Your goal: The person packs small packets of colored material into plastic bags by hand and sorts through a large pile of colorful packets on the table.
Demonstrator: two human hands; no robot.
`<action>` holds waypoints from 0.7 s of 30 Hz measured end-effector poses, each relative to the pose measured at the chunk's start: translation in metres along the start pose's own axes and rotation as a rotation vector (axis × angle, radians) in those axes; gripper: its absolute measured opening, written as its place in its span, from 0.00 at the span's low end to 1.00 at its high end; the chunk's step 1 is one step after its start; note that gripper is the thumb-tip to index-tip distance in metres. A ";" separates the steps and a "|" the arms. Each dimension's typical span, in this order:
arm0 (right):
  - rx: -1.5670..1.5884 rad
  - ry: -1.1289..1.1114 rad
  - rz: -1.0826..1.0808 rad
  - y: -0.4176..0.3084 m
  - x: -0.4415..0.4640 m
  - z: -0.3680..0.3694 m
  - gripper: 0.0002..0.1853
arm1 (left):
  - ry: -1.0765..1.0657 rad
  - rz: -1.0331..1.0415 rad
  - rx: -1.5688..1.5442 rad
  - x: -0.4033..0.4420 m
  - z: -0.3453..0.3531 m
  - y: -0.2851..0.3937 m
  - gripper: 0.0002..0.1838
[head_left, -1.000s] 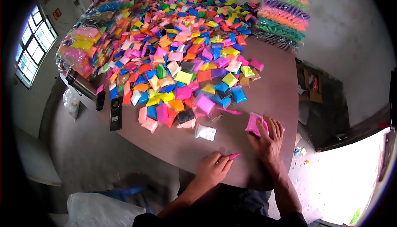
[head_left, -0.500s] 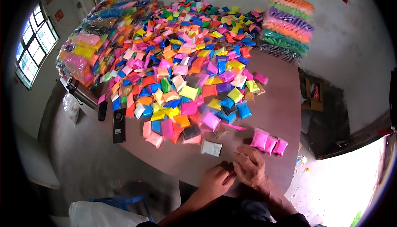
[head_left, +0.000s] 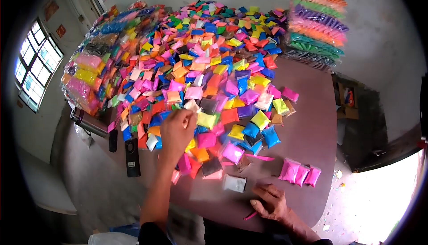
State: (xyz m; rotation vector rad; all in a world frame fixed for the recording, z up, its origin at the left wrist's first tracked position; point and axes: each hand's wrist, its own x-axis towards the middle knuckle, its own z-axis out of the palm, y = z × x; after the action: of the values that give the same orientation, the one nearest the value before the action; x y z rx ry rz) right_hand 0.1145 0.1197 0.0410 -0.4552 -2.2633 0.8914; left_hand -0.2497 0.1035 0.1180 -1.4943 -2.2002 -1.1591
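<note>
Over the middle of the heap of coloured packets (head_left: 229, 116) is my left hand (head_left: 179, 131), its fingers curled together beside a pale peach packet (head_left: 192, 105); what they grip is hidden. My right hand (head_left: 271, 204) is low over the table's near edge, its fingers bent round a thin pink tool (head_left: 250, 216) whose end sticks out below the thumb. Three pink packets (head_left: 299, 172) lie side by side beyond and to the right of this hand. A white packet (head_left: 234, 183) rests to its upper left. Another pink strip (head_left: 260, 157) lies beside the heap.
Bagged packets (head_left: 84, 75) stand at the left end of the table (head_left: 307, 124). A metal flask (head_left: 91, 123) and a black device (head_left: 132, 158) lie near its left edge. Stacked bags of coloured pieces (head_left: 317, 28) stand at the back right.
My left hand has moved away from my right hand, up and left onto the heap. The pink tool now shows below my right hand. The pink packet my right hand touched earlier lies in the row.
</note>
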 end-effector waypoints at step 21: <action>0.412 -0.156 0.375 0.008 -0.009 0.001 0.26 | -0.092 0.103 0.358 0.168 0.126 -0.091 0.26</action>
State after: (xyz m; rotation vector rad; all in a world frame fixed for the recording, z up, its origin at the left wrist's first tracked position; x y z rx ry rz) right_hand 0.1211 0.1201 0.0305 -0.6470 -2.0807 1.5922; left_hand -0.3753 0.2928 0.0906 -1.5063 -2.2126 -0.6334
